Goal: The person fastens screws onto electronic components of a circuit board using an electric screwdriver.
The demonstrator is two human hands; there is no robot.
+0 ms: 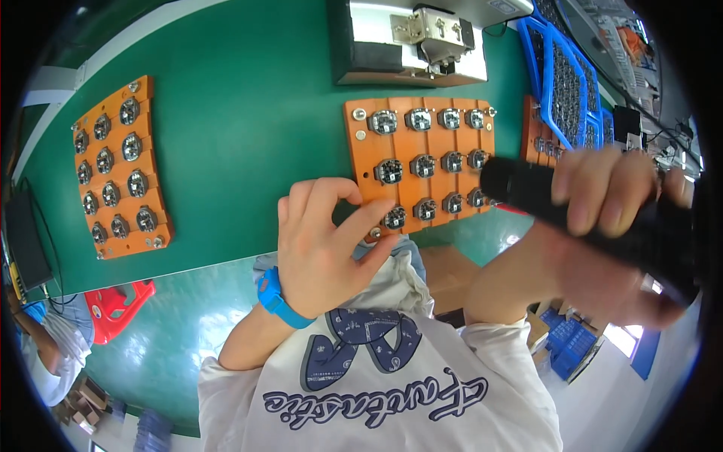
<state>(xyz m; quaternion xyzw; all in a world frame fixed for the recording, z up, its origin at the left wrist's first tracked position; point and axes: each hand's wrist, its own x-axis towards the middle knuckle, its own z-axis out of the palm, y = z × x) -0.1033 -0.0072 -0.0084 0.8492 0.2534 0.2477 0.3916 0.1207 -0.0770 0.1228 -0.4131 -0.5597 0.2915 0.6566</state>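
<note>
My right hand (602,218) is raised at the right, wrapped round a black cylindrical tool that looks like an electric screwdriver (527,184). The tool's front end points left, over the right edge of an orange fixture plate (407,143). Rows of small round metal-and-black parts (424,166) sit on this plate. My left hand (324,233), with a blue wristband, is at the plate's near left corner. Its index finger lies over that corner beside a round part (394,218), and the thumb is at the near edge, gripping the corner between them. The other fingers are curled.
A second orange plate (113,169) with similar parts lies left on the green table (226,135). A white-and-black box with a metal mechanism (440,34) stands behind. Blue crates (568,83) are stacked at the far right. A red stool (120,309) and another person's arm (38,339) are lower left.
</note>
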